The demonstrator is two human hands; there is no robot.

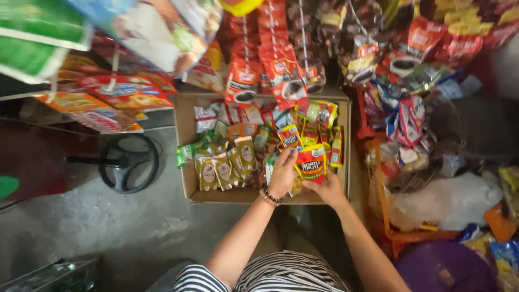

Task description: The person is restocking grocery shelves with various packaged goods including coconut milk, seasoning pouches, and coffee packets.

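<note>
In the middle of the scene, on a grey concrete floor (108,227), stands an open cardboard box (186,130) full of small snack packets. Its near wall runs just in front of the two hands, its left wall is free toward the floor, and its right wall stands close to an orange wire rack (385,216) loaded with more packets and a white plastic bag (459,200). Above the far edge of the box hang strips of red sachets (281,70), so the far side is crowded. The only wide open room is on the left, over the floor, where a black round fan base (128,164) lies near the box but apart from it. At the near right sits a purple basin (443,267).

The left hand (282,173), with a bead bracelet (270,197) on the wrist, is over the box with its fingers curled, and the fingertips pinch the top edge of a red and yellow packet (311,162). The right hand (327,189) is just beside it, lower, and closes on the same packet from below; its fingers are mostly hidden behind the packet. So the packet is held between both hands, upright, above the near right part of the box. To the left of the hands, a row of olive green packets (224,167) stands inside the box. Both forearms reach in from the near side, over a striped garment (270,276).
</note>
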